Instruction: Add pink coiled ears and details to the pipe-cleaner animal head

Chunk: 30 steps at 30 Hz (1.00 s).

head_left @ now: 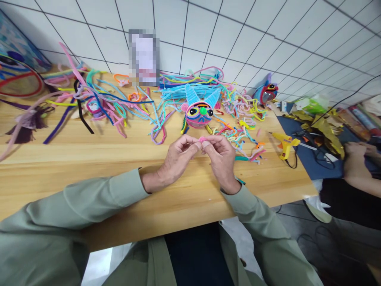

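A small coil of pink pipe cleaner (203, 140) is pinched at the fingertips of both hands. My left hand (182, 155) grips it from the left with thumb and fingers closed. From the other side my right hand (220, 155) holds the same piece, its fingers curled. Just beyond my fingers stands a creature figure (199, 115) with blue pointed ears, big eyes, a green nose and a pink rim. Loose pipe cleaner scraps (238, 137) in many colours lie to the right of it. The coil's far side is hidden by my fingertips.
Heaps of pipe cleaners (101, 95) cover the table's back. A yellow glue gun (285, 143) lies at the right, with its cord. Another figure (267, 94) stands by the tiled wall, near a blurred-out upright panel (144, 57). A co-worker's arm (357, 163) rests at the far right.
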Tool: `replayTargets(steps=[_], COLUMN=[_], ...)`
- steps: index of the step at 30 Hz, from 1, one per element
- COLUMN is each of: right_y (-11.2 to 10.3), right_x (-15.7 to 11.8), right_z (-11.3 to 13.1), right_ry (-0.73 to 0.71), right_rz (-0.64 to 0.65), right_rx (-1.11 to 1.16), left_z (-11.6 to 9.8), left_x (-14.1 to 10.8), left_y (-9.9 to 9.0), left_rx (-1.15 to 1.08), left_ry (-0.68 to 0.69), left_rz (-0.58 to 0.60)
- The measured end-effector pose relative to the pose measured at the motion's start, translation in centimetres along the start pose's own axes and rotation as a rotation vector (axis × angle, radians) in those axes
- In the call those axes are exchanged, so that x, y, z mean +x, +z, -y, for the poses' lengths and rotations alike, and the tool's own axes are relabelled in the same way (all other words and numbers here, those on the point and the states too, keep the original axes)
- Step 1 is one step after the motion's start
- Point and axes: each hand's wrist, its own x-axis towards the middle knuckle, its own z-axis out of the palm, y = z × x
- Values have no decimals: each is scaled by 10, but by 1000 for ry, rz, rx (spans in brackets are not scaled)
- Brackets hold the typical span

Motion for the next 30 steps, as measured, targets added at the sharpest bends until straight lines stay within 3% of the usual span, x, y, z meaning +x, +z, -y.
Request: replayTargets(steps=[11, 23, 30], right_y=[-16, -31, -39], right_x=[-1, 2, 6], right_z=[-5, 2, 0], right_ry=[-20, -225, -277], right_rz=[79, 195, 304], right_rx=[-148, -374, -424], left_z=[4, 0, -6], left_x=[5, 7, 11], left_y=[-7, -12, -16], left_rx=[59, 138, 217], left_ry=[7, 22, -134], left_rz=[21, 143, 201])
